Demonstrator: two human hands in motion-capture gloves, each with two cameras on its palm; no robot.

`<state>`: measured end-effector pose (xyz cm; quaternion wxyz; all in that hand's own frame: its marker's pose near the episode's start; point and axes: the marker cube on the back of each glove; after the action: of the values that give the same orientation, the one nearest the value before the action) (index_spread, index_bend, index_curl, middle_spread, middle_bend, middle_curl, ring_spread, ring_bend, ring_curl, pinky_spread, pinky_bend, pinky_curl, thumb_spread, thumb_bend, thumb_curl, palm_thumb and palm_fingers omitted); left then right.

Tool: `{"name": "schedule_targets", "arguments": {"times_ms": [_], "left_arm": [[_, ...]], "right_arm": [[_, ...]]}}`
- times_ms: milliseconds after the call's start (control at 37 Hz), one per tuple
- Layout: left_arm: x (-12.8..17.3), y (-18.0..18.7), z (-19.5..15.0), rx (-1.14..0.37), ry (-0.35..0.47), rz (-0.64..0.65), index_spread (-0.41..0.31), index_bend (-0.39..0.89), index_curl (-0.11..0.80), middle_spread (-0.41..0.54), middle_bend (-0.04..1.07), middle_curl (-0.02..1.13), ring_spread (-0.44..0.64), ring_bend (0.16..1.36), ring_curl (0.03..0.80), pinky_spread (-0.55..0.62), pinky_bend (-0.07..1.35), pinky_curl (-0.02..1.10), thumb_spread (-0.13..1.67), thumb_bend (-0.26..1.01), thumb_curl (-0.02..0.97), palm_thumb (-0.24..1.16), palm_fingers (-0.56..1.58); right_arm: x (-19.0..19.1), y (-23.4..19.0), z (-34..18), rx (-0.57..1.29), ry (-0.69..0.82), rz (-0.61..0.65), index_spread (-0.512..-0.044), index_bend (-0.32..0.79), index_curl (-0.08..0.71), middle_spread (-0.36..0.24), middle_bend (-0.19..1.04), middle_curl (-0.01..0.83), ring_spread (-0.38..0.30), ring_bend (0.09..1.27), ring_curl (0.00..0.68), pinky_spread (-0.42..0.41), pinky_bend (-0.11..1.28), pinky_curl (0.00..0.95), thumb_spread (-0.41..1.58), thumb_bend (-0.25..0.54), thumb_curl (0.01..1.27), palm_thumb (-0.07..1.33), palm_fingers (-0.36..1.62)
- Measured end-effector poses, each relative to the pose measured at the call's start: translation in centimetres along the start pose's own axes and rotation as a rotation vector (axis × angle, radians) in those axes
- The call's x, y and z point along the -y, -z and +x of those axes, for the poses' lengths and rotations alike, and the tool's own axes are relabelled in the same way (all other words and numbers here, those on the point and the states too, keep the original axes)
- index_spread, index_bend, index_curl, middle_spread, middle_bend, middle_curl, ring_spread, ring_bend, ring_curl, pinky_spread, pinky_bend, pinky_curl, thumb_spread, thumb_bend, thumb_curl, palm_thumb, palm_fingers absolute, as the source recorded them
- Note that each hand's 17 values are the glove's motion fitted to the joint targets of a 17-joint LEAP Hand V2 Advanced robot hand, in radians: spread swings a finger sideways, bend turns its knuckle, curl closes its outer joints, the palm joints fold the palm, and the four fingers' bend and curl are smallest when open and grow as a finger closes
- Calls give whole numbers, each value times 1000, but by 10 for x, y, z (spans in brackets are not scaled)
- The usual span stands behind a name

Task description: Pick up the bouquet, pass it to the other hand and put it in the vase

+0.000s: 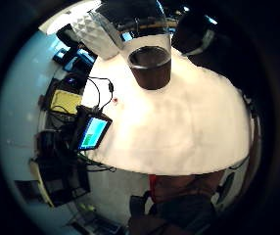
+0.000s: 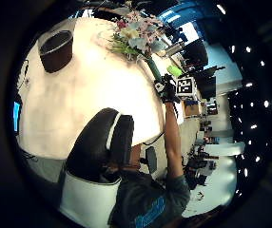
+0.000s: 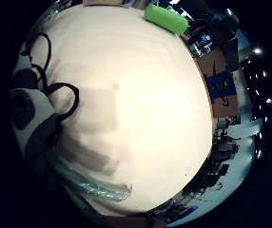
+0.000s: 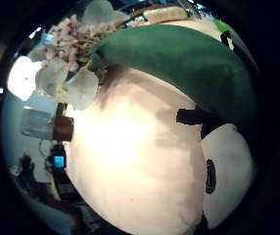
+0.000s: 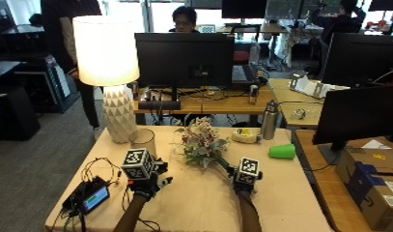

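The bouquet (image 5: 201, 142) of pale pink and white flowers is tilted over the middle of the table, its blooms towards the far side. My right hand (image 5: 242, 185) grips its green stem wrap at the low end; the left thumb side view shows that hand (image 2: 167, 91) curled round the stem below the flowers (image 2: 136, 35). The stem (image 4: 179, 58) crosses close to the right palm. A clear glass vase (image 5: 143, 141) stands upright by the lamp, left of the bouquet, and looks dark in the left palm view (image 1: 150, 66). My left hand (image 5: 147, 186) hovers near the vase, holding nothing.
A white lamp (image 5: 112, 72) stands at the table's far left corner behind the vase. A small screen device (image 5: 93, 198) with cables lies at the left front edge. A green cup (image 5: 282, 151), a tape roll (image 5: 246, 136) and a metal bottle (image 5: 269, 120) are at the far right.
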<state>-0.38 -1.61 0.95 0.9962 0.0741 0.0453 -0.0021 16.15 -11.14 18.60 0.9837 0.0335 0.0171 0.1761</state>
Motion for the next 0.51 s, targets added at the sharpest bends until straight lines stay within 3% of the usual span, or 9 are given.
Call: {"name": "schedule_targets", "arguments": {"times_ms": [135, 297, 513], "left_arm": [[5, 14, 9, -77, -9, 29, -71, 119, 241, 112, 190, 347, 234, 630, 294, 336, 484, 373, 1055, -24, 275, 213, 332], [14, 30, 27, -270, -35, 88, -71, 127, 245, 104, 186, 347, 227, 626, 294, 329, 485, 374, 1059, -23, 276, 214, 353], [28, 48, 63, -519, -94, 127, -77, 138, 258, 87, 189, 350, 204, 613, 292, 298, 470, 372, 1049, -13, 290, 258, 412]], "right_arm": [[-6, 24, -4, 111, 6, 53, -265, 156, 338, -174, 577, 526, -192, 888, 509, -260, 682, 451, 671, -22, 578, 970, 1390], [-15, 62, -12, 329, 4, 126, -266, 173, 365, -176, 618, 551, -198, 919, 527, -280, 705, 464, 620, -24, 612, 975, 1366], [-42, 125, -39, 740, 65, 188, -264, 176, 396, -178, 640, 567, -196, 935, 537, -293, 727, 475, 582, -24, 647, 975, 1345]]}}
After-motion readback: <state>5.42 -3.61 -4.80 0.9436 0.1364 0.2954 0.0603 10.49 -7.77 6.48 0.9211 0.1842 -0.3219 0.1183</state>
